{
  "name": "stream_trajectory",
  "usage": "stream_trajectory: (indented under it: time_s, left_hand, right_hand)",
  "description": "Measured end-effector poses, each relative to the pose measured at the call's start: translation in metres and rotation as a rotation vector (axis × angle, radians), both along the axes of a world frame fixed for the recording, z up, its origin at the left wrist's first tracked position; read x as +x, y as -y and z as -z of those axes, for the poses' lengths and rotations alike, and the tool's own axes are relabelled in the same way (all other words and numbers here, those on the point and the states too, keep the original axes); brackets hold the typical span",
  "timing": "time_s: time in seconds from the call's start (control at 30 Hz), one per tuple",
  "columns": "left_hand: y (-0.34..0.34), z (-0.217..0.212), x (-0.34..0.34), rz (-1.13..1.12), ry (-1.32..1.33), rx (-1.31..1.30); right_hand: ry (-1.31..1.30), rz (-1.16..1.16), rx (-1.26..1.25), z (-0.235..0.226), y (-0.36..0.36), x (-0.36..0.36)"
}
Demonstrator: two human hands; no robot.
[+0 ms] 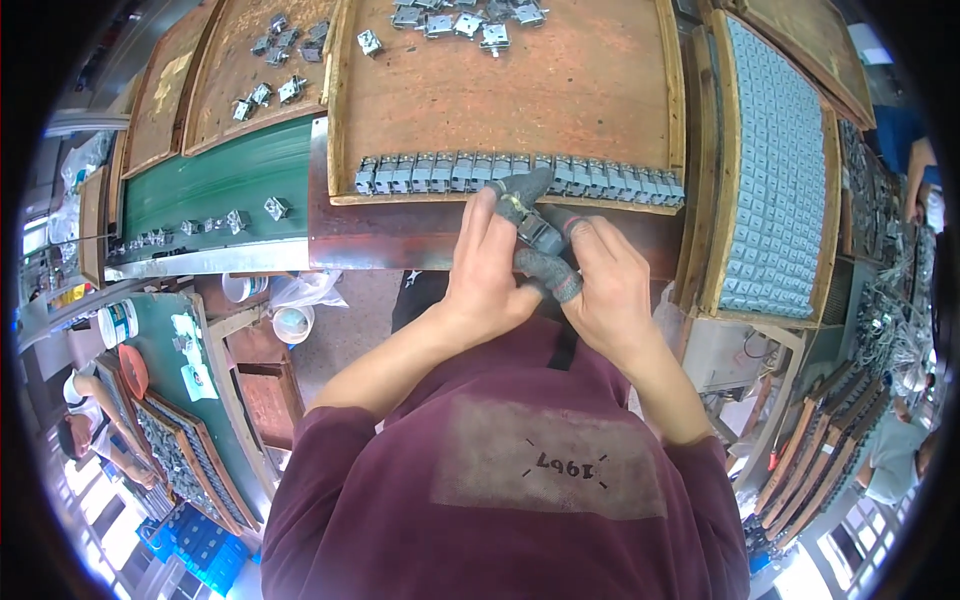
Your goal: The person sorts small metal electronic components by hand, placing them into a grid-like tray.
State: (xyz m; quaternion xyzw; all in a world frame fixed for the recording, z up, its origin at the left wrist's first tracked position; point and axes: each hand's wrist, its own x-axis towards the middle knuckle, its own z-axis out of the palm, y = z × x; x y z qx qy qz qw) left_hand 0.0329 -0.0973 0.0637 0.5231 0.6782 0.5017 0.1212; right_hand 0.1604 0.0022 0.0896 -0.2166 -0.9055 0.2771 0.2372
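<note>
Both hands meet in front of my chest around one small grey metal part (pixel 541 234). My left hand (pixel 487 275) pinches it from the left with a grey fingertip cover on one finger. My right hand (pixel 606 285) grips it from the right, its thumb in a grey cover. Just beyond the hands stands a row of the same grey parts (pixel 430 172), lined up along the near edge of a brown wooden tray (pixel 560 90). Several loose parts (pixel 455 22) lie at the far end of that tray.
A green conveyor belt (pixel 215 185) with a few parts runs at the left. Two more wooden trays (pixel 235 70) lie at the far left. A tray packed with grey parts (pixel 775 170) stands at the right. Other workers sit at the lower left and right edges.
</note>
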Motion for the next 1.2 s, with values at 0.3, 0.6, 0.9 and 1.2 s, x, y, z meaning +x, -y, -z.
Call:
stream_trajectory:
  time_s: [0.3, 0.6, 0.9, 1.2]
  left_hand:
    - [0.007, -0.001, -0.015, 0.217, -0.008, 0.104]
    - [0.035, 0.0, -0.068, 0.083, -0.259, -0.132]
    - [0.056, 0.035, -0.212, -0.101, -0.202, -0.589]
    - [0.041, 0.032, -0.236, 0.12, 0.366, -0.817]
  right_hand:
    - [0.154, -0.138, -0.656, -0.007, -0.011, -0.003]
    - [0.256, -0.106, -0.363, -0.014, -0.02, 0.002]
    - [-0.154, 0.537, -0.654, -0.01, -0.08, 0.126]
    - [-0.329, 1.284, -0.146, 0.019, -0.172, 0.333]
